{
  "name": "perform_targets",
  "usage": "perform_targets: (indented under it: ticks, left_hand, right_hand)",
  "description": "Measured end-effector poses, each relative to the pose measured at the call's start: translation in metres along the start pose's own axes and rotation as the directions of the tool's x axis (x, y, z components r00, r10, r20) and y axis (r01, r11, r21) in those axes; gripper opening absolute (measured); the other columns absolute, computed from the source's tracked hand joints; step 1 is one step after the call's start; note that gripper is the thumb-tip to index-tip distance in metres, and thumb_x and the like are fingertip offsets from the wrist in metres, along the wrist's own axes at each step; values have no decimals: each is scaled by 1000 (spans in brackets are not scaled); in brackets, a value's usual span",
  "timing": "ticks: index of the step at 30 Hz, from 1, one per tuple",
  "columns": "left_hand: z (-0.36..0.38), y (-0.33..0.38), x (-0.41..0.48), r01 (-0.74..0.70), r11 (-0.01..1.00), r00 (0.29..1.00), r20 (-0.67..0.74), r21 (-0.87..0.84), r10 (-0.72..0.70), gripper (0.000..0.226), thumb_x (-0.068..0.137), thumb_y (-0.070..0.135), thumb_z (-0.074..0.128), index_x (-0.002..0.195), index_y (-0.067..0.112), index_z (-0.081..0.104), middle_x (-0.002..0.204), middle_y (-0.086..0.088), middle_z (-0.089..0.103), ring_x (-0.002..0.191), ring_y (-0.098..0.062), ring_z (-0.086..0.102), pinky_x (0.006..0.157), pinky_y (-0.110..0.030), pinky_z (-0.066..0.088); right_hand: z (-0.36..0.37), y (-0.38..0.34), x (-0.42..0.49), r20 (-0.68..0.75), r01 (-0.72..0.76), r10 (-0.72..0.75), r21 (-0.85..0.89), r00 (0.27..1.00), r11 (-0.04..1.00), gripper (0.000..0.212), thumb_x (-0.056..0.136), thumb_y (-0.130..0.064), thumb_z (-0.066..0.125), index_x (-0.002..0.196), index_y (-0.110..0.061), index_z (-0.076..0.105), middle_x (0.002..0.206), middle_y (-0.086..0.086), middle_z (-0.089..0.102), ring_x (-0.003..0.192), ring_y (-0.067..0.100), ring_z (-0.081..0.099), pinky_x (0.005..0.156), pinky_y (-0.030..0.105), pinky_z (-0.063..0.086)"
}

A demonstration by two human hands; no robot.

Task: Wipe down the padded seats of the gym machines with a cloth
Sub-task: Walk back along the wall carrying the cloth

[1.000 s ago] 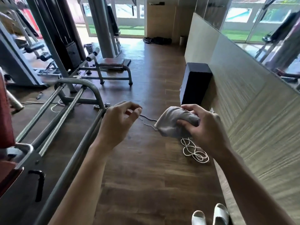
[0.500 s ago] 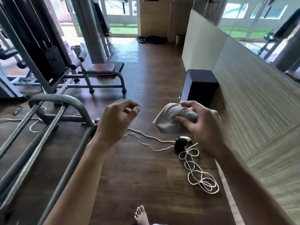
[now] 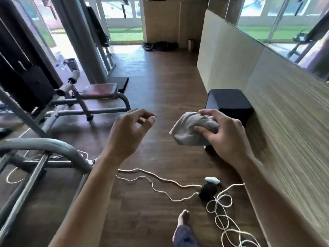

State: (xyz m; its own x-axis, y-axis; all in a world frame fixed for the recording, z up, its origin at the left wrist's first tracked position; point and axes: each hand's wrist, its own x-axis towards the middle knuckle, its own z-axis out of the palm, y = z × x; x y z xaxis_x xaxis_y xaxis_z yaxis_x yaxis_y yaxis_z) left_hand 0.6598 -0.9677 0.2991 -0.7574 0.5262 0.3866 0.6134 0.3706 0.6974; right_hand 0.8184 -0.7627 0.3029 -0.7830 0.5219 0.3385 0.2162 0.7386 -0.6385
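Above the wooden floor, well short of any machine, the right hand (image 3: 226,138) has its grip clenched on a bunched grey cloth (image 3: 190,130), while the left hand (image 3: 130,132) hangs released, fingers loosely curled and holding nothing. The nearest padded seat (image 3: 101,90), brown, sits ahead on the left. Best to shake the cloth into a flat pad before reaching it, and to step clear of the white cord (image 3: 178,184) trailing across the floor.

no readable text, no labels, no brands, no numbers anywhere in view
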Motion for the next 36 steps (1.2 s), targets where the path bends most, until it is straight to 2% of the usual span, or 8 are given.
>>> perform_targets:
  ticks: [4,8,17,22,27,30,33,36]
  left_hand:
    - [34,-26,85,26,1000,1000,-9,-16,-26,11,94,29,66,95,25,76,88,16,72,80,-1,64,75,-25,49]
    - [69,-46,166,80,996,997,0,-31,-80,12,95,32,65,97,27,75,91,18,72,84,0,64,77,-24,48]
    - [146,-97,347,85,995,996,44,-50,-83,10,94,31,66,93,29,75,85,19,71,80,1,63,73,-16,45]
    - [196,-134,466,30,996,994,106,-82,-21,10,93,37,65,91,33,74,88,18,72,82,-1,65,71,-18,46]
    - [247,-157,595,-25,995,964,262,-95,49,11,95,29,65,93,27,76,89,13,72,83,0,63,68,-6,41]
    - [279,-166,664,-99,989,940,315,-107,128,12,95,30,65,94,27,76,89,13,72,82,-1,64,71,-12,46]
    - [317,-168,719,-150,976,891,407,-159,203,12,95,31,63,96,29,75,92,16,70,83,-3,65,72,-22,50]
    - [361,-161,761,-222,952,814,498,-210,299,10,94,29,66,99,30,75,94,18,70,86,-2,64,71,-16,47]
  right_hand:
    - [23,35,91,33,-2,2,1,999,1000,44,82,-44,79,123,-39,64,109,-13,74,99,13,69,87,33,55]
    - [39,70,176,65,-12,11,12,998,1000,45,81,-44,80,123,-40,64,109,-14,74,99,13,70,87,37,56]
    - [70,140,346,65,-67,66,13,996,998,43,83,-43,79,122,-41,63,105,-18,73,98,7,68,89,36,55]
    - [95,183,448,9,-127,127,9,992,992,43,82,-44,78,123,-39,64,110,-18,72,102,6,68,91,40,55]
    - [111,217,553,-51,-216,216,0,975,976,42,83,-43,78,123,-37,65,107,-18,72,100,4,67,91,36,55]
    - [114,240,604,-103,-265,265,16,959,964,42,84,-44,78,122,-36,66,104,-16,73,99,2,67,89,31,56]
    - [113,265,639,-149,-321,323,34,935,946,42,84,-44,77,123,-35,66,107,-16,73,101,0,67,89,29,56]
    - [109,291,667,-195,-389,389,37,900,920,43,84,-44,77,124,-34,66,110,-15,72,102,1,67,90,27,56]
